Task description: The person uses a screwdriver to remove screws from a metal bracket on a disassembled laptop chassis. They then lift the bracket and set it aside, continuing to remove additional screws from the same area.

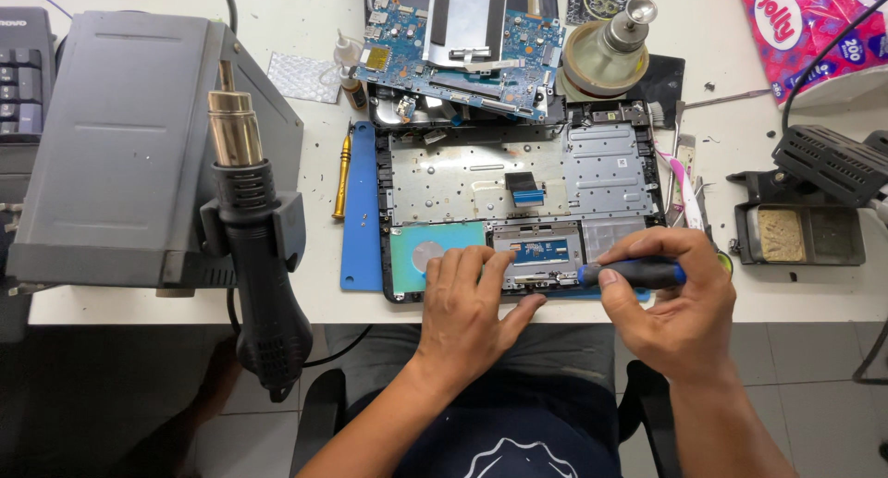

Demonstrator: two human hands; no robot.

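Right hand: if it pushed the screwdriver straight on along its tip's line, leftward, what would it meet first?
Probably the small board area at the chassis's front edge, then the left hand's fingers; depth is unclear.

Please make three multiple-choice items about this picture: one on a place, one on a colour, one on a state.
1. Where does the gold-handled screwdriver lie?
A. left of the opened black laptop base
B. on the blue circuit board
C. inside the solder stand

2. What colour is the handle of the screwdriver held in the right hand?
A. red
B. black with blue ends
C. yellow

3. What is the left hand doing?
A. holding the hot-air gun
B. resting flat on the laptop base
C. lifted off the table

Answers: 1 A, it lies beside the base's left edge. 2 B, a dark grip shows between blue ends. 3 B, the fingers are spread on the base.
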